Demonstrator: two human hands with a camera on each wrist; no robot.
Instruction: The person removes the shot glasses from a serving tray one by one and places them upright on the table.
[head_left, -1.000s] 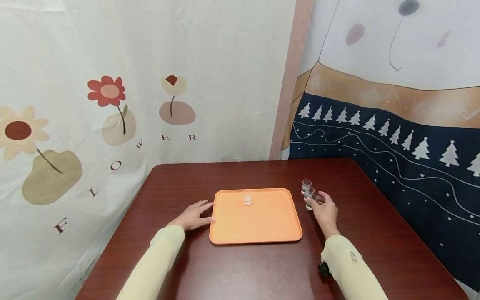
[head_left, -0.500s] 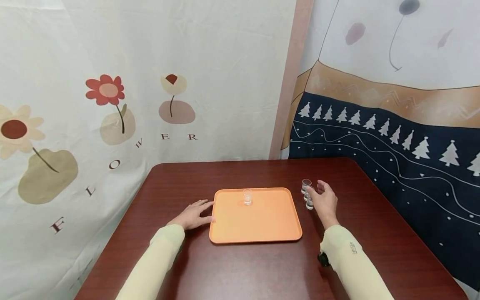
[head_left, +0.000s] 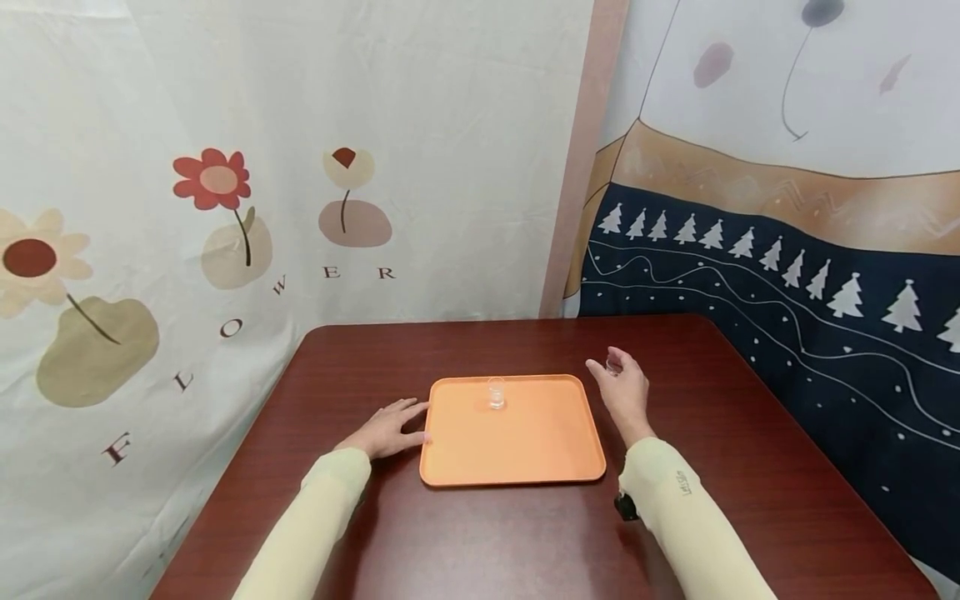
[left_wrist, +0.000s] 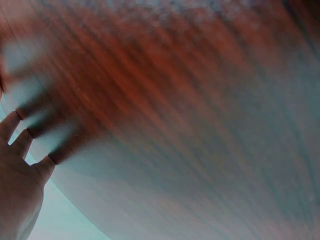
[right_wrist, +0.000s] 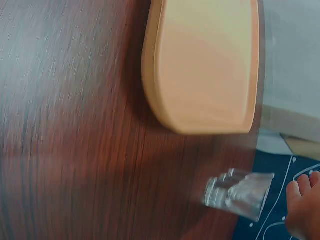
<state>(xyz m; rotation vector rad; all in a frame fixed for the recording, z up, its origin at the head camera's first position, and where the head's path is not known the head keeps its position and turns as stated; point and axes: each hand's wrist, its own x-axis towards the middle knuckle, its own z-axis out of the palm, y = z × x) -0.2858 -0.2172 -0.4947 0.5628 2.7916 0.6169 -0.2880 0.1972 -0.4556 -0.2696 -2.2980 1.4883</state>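
Observation:
My left hand (head_left: 385, 431) rests by the left edge of the orange tray (head_left: 517, 450), thumb and fingertips at its rim. In the left wrist view only its spread fingers (left_wrist: 22, 145) show, over the dark wood. On the tray, near its far rim, stands a small clear shot glass (head_left: 496, 395). Beyond the tray's right side, my right hand (head_left: 624, 390) is held with thumb and fingers apart around the far one of the shot glasses (head_left: 613, 367). In the right wrist view these glasses (right_wrist: 240, 194) stand close together, overlapping, with a gap to my fingers.
The dark red wooden table (head_left: 495, 542) extends around the tray on all sides. Behind it hang a pale flower-print curtain (head_left: 450, 167) and a dark blue cloth with white trees (head_left: 750, 292). The tray's corner (right_wrist: 200, 125) lies near the glasses.
My right hand has moved away and to the left, from the near glass of the row to the far one. My left hand, the tray and its glass have stayed in place.

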